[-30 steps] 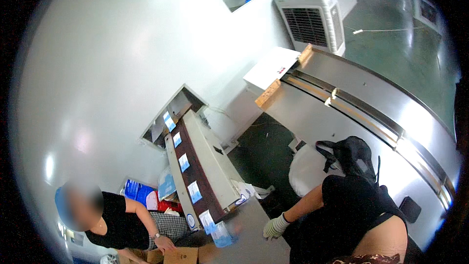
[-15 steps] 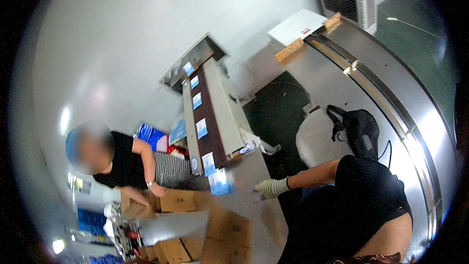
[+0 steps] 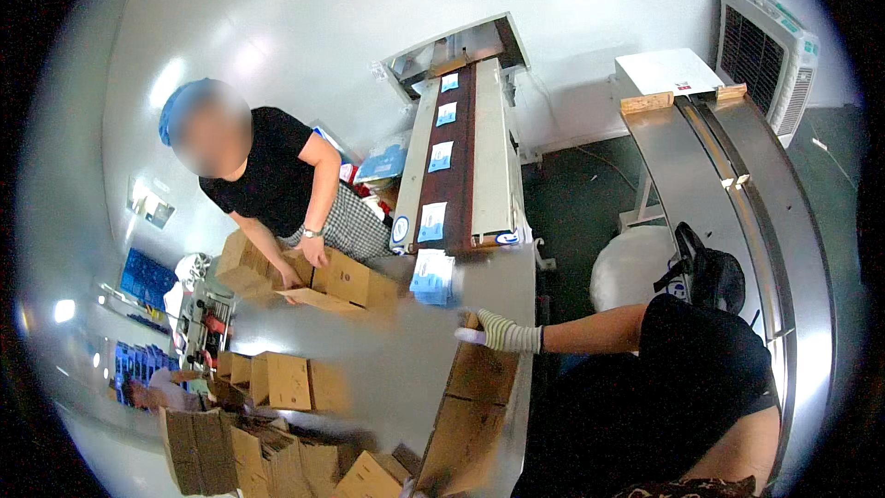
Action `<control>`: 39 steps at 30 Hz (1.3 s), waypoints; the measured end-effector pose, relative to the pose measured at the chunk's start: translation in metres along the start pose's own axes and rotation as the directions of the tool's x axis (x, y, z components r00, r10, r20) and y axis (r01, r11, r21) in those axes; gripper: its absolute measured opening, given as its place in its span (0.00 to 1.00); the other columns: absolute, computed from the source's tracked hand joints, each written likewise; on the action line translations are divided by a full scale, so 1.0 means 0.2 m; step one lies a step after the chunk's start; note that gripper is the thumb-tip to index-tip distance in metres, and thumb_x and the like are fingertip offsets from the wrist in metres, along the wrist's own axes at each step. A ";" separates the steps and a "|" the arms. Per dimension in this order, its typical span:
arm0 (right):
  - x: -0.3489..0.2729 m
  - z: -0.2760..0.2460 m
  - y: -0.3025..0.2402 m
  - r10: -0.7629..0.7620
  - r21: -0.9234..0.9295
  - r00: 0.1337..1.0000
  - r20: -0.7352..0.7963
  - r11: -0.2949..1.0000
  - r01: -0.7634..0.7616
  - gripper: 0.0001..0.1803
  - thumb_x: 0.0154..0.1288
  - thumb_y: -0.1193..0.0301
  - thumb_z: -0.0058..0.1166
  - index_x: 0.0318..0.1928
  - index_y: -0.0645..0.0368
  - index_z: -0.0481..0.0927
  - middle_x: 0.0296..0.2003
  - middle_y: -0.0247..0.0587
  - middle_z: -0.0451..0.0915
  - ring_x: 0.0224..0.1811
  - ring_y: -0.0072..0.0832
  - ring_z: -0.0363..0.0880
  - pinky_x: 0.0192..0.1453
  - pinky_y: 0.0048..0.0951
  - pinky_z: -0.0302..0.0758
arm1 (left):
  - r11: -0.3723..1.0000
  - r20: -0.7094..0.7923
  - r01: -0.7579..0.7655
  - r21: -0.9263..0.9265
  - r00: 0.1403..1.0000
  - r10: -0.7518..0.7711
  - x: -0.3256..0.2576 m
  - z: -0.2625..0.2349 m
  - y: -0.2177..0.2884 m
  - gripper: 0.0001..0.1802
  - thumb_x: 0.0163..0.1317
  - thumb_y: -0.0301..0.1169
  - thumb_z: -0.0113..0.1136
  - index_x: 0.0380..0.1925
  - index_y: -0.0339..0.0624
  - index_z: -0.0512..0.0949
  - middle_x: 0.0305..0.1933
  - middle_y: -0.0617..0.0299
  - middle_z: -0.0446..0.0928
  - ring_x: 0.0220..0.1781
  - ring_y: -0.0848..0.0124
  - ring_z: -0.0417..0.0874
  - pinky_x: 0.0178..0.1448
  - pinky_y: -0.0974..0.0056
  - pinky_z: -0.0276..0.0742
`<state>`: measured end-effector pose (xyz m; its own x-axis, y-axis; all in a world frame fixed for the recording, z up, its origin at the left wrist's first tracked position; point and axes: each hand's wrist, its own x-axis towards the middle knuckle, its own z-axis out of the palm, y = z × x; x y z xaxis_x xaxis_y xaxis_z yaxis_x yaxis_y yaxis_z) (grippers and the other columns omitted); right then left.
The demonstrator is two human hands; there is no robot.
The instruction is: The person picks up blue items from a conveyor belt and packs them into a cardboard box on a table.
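Flattened cardboard (image 3: 484, 373) on the table (image 3: 387, 378) is touched by one gloved hand (image 3: 498, 332), side and grip indiscernible; blue packets (image 3: 431, 277) are stacked nearby.

Striped knit glove on the right hand (image 3: 502, 332); black clothing.

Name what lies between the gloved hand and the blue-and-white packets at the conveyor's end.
In the head view, only bare grey table lies between the gloved hand and the packets; nothing else sits there.
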<state>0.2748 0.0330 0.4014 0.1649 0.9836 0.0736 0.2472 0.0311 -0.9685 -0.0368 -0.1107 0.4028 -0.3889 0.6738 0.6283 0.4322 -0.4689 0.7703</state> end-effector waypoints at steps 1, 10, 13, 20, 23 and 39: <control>0.00 0.02 -0.02 -0.079 0.033 0.995 -0.062 0.996 0.081 0.31 0.56 0.47 0.55 0.47 0.62 0.70 0.44 0.46 0.74 0.48 0.33 0.71 0.54 0.36 0.68 | 0.999 -0.010 -0.050 -0.012 0.999 0.050 0.00 0.01 0.02 0.18 0.62 0.33 0.50 0.47 0.32 0.73 0.42 0.46 0.76 0.43 0.55 0.76 0.49 0.56 0.71; -0.03 0.08 0.08 -0.005 0.170 0.995 0.103 0.985 -0.013 0.37 0.53 0.50 0.60 0.55 0.61 0.64 0.51 0.47 0.70 0.57 0.36 0.66 0.62 0.36 0.63 | 0.818 -0.016 0.572 -0.059 0.819 -0.573 0.03 0.02 0.15 0.15 0.64 0.34 0.48 0.32 0.31 0.77 0.32 0.54 0.74 0.33 0.63 0.71 0.42 0.59 0.70; -0.03 0.07 0.15 -0.023 0.162 0.979 0.203 0.987 -0.011 0.37 0.52 0.51 0.61 0.56 0.60 0.64 0.52 0.48 0.70 0.58 0.36 0.66 0.63 0.37 0.62 | 0.844 -0.045 0.535 -0.030 0.843 -0.536 -0.02 0.01 0.11 0.16 0.64 0.36 0.48 0.28 0.32 0.75 0.28 0.56 0.73 0.31 0.64 0.70 0.42 0.59 0.69; -0.14 0.21 0.13 -0.046 0.122 0.722 0.691 0.991 -0.054 0.42 0.48 0.53 0.65 0.59 0.59 0.62 0.54 0.49 0.69 0.58 0.38 0.65 0.61 0.38 0.65 | 0.719 0.011 0.663 -0.210 0.737 -0.676 -0.28 -0.10 -0.18 0.25 0.51 0.22 0.56 0.52 0.34 0.66 0.51 0.51 0.69 0.51 0.66 0.70 0.54 0.64 0.69; -0.18 0.34 0.20 -0.053 0.171 0.671 0.739 0.979 -0.110 0.46 0.46 0.50 0.65 0.60 0.60 0.60 0.52 0.52 0.71 0.55 0.40 0.70 0.58 0.40 0.68 | 0.825 0.048 0.329 0.459 0.918 -0.393 -0.27 -0.03 -0.13 0.18 0.55 0.22 0.51 0.48 0.30 0.68 0.45 0.52 0.71 0.45 0.67 0.71 0.51 0.63 0.70; -0.10 0.44 0.30 -0.016 0.205 0.694 0.720 0.960 -0.191 0.33 0.52 0.59 0.64 0.53 0.64 0.67 0.46 0.46 0.76 0.46 0.30 0.73 0.47 0.34 0.74 | 0.516 0.650 -0.632 0.578 0.739 0.178 -0.17 0.32 -0.41 0.16 0.59 0.41 0.47 0.32 0.41 0.77 0.34 0.50 0.77 0.44 0.53 0.76 0.58 0.48 0.62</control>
<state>0.2027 0.0297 0.3216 -0.5770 0.8100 -0.1049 0.0103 -0.1212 -0.9926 -0.0059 -0.0590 0.3112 0.3181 0.7854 0.5310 0.9391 -0.3380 -0.0626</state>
